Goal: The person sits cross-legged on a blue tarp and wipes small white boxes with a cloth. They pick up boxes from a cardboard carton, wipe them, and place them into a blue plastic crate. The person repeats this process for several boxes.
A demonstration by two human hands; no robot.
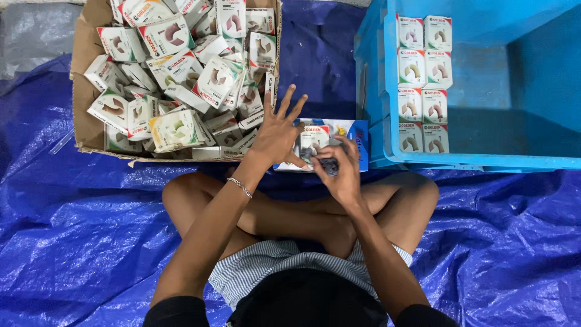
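Left hand [277, 134] splayed open; right hand [340, 169] grips one small box [315, 140]; eight stand in crate [484, 160].

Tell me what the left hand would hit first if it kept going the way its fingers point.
The left hand points up and slightly right, fingers spread. Its fingertips are beside the cardboard box's right wall. Straight on looks like bare blue tarp, between that box and the blue crate, though depth is unclear.

Striped shorts [275, 266], beaded bracelet [239, 187]
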